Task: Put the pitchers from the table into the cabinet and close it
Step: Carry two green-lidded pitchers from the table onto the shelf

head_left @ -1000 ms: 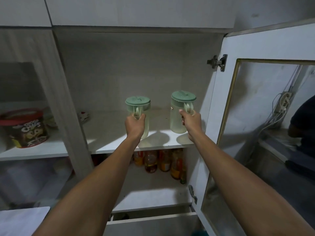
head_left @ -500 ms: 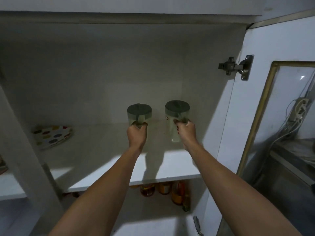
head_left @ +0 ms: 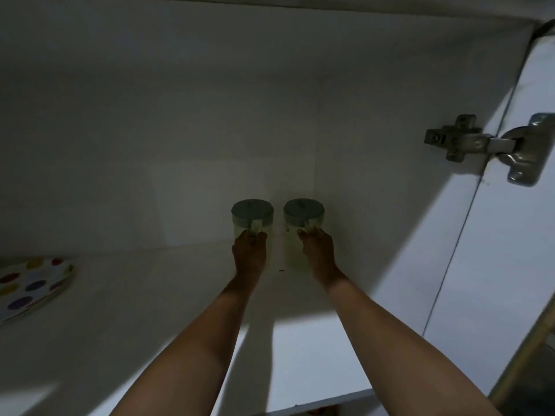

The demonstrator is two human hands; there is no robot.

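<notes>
Both pitchers have gone deep! A second ago they stood near the front edge of the shelf (head_left: 150, 295), with a clear gap between them. Now the arms are stretched right in, and the pair sits far back in the right rear corner of the cabinet (head_left: 180, 130), almost side by side. The view has pushed in too, so the shelf below with its bottles has dropped out of sight.

The left pitcher (head_left: 252, 209) and the right pitcher (head_left: 304, 210) both stand upright with their green lids on. Only a narrow strip of back wall shows between them. The right one looks to have its base down on the shelf. The left one's base is hidden behind the hand, so I can't say for sure that it has landed.

The left hand (head_left: 249, 250) is curled round the handle of the left pitcher, and the right hand (head_left: 319, 253) grips the handle of the right pitcher the same way. It's dim back there and the fingers are hard to pick out one by one, but neither hand has let go.

So the placing looks as good as done. By my reading, what's left is to release, draw the arms out and swing the door (head_left: 495, 265) shut. It hangs wide open on the right, its metal hinge (head_left: 480, 145) fully spread. A spotted plate (head_left: 33, 283) lies far off on the left of the shelf, well clear of the action.
</notes>
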